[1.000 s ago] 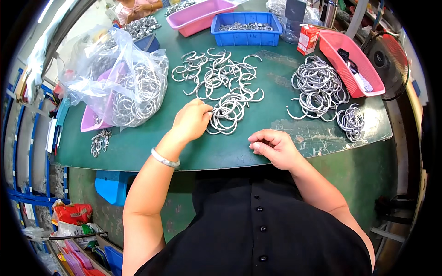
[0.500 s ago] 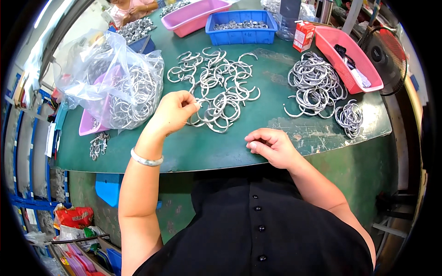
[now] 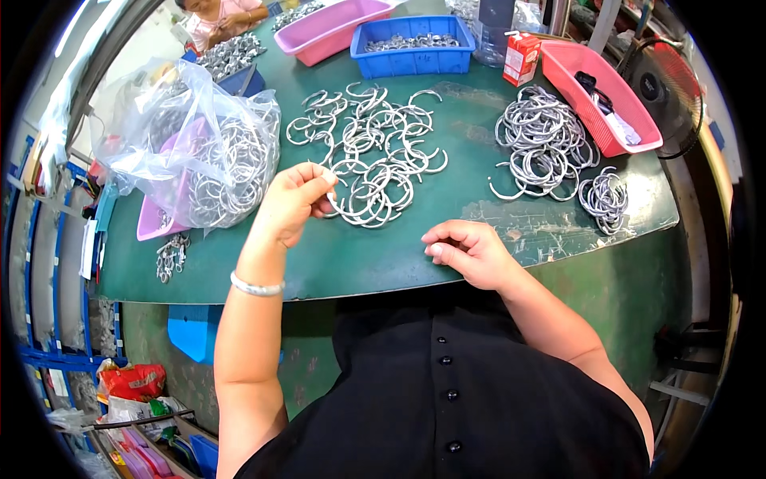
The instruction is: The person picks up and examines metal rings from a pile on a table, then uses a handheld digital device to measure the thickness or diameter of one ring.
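Note:
Silvery C-shaped metal bangles (image 3: 375, 152) lie in a loose, tangled spread at the middle of the table. At the near left edge of this spread is my left hand (image 3: 297, 199), thumb and forefinger pinched on the end of one bangle. A pale bangle (image 3: 257, 287) circles my left wrist. Closer to the table's front edge, my right hand (image 3: 469, 254) rests with loosely curled fingers, the thumb apart from them and nothing visible between. A denser heap of bangles (image 3: 542, 144) sits to the right, beside a small bundle of thinner rings (image 3: 604, 201).
On the left, a clear plastic bag (image 3: 231, 172) of bangles leans in a pink basket (image 3: 155, 219), near small metal pieces (image 3: 171, 257). Beyond stand a blue bin (image 3: 415, 48), a pink bin (image 3: 327, 32), a red carton (image 3: 522, 59), a pink basket (image 3: 598, 104) and a fan (image 3: 662, 96). A person sits at far left.
My left hand has turned and drawn slightly nearer to me at the spread's edge, still pinching. My right hand has stayed almost in place.

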Demonstrator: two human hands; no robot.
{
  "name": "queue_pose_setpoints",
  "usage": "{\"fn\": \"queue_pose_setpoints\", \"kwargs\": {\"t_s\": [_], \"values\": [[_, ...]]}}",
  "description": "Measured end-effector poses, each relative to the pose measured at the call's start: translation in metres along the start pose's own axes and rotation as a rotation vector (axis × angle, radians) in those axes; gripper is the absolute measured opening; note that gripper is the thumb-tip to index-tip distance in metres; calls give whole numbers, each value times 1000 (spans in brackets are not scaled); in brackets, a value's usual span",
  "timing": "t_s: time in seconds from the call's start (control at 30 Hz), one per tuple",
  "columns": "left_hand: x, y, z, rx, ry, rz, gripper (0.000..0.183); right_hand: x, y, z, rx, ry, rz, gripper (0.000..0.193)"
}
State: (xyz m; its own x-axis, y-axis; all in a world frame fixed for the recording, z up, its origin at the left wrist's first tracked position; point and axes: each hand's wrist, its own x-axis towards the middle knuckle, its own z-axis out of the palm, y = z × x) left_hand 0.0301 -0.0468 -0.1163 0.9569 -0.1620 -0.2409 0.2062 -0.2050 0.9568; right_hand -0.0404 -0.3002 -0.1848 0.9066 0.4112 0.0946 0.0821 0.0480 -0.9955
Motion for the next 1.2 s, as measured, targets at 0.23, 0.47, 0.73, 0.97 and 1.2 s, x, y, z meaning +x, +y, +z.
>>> {"fn": "queue_pose_setpoints", "kwargs": {"t_s": [0.23,0.47,0.73,0.97,1.2], "values": [[-35,-30,64,-483,-70,21,10,-1,0,-4,124,46,55,19],[-51,-48,88,-630,-27,13,9,0,-2,-4,226,36,73,17],[-61,-41,93,-644,-17,87,7,-1,-2,-5,248,43,78,19],[-62,-41,97,-587,-4,167,7,0,-3,-5,230,45,94,17],[-67,-47,100,-470,-1,242,8,0,3,0,215,57,52,19]]}}
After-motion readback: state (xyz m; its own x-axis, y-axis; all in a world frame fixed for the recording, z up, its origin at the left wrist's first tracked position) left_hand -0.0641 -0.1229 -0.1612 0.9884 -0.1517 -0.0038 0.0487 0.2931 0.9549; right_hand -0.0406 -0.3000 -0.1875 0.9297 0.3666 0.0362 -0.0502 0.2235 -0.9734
